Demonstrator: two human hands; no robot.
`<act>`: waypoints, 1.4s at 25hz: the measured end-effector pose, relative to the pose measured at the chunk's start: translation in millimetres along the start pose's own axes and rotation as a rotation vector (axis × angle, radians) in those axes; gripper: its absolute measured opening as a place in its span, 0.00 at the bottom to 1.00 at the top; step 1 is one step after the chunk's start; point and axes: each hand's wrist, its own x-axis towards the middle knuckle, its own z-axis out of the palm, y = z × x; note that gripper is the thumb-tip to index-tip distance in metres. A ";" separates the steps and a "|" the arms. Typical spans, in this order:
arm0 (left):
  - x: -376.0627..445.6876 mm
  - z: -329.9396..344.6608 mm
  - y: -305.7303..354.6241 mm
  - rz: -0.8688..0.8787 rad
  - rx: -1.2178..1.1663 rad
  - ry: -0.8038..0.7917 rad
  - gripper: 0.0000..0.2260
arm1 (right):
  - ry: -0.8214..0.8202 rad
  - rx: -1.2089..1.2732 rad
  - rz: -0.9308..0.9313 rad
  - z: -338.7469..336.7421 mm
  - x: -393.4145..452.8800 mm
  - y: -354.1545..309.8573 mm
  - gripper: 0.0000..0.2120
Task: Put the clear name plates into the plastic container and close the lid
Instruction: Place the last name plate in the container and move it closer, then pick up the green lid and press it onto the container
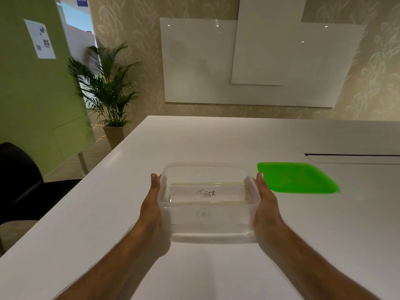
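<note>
Plastic container (208,204): light, slick, flexible; my hands, left (151,210) and right (267,210), clasp its short sides; name plates (205,194) inside.

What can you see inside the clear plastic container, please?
Inside the plastic container stand clear name plates: one reading TIGER, another nearer one blurred through the wall. Any further plates cannot be made out.

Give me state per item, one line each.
plastic container: open, on the table, held on both sides
TIGER name plate: inside container
second name plate: inside, writing faint
green lid: off, flat on table
left hand: against container's left side
right hand: against container's right side
</note>
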 end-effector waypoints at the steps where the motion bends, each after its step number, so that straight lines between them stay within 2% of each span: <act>1: -6.2 -2.5 1.5 0.008 -0.003 0.003 0.27 | 0.001 -0.009 0.020 2.4 -4.5 2.1 0.28; 5: -22.9 -15.6 4.9 0.029 0.013 0.006 0.27 | -0.025 0.004 0.058 14.2 -20.2 12.1 0.30; 9: -37.8 -22.6 8.3 0.053 0.038 0.045 0.22 | -0.047 -0.002 0.089 21.9 -29.4 20.5 0.31; 15: -39.4 -36.9 7.5 0.062 0.052 0.080 0.20 | -0.048 -0.056 0.090 25.6 -39.6 25.9 0.28; 20: -42.6 -36.9 10.0 0.082 0.079 0.013 0.18 | -0.045 -0.094 0.071 26.7 -40.0 25.5 0.29; 23: -41.4 -46.1 17.6 0.119 0.125 -0.058 0.18 | -0.102 -0.115 0.060 25.2 -40.8 25.2 0.30; 25: -38.3 -57.4 27.6 0.127 0.267 -0.002 0.30 | -0.130 -0.136 0.048 22.3 -38.9 25.9 0.29; 27: -34.2 -62.3 41.5 0.238 0.603 0.115 0.42 | -0.127 -0.172 0.007 15.6 -34.7 24.9 0.28; 29: -31.2 -57.4 55.7 0.380 1.002 0.175 0.42 | -0.098 -0.357 -0.098 2.6 -26.2 20.2 0.31; 32: -25.2 -33.7 66.4 0.482 1.462 0.122 0.43 | -0.032 -0.851 -0.327 -16.9 -15.1 -4.1 0.37; 35: -15.2 9.7 54.7 0.513 1.751 0.015 0.46 | -0.066 -1.211 -0.460 -45.5 2.1 -28.4 0.40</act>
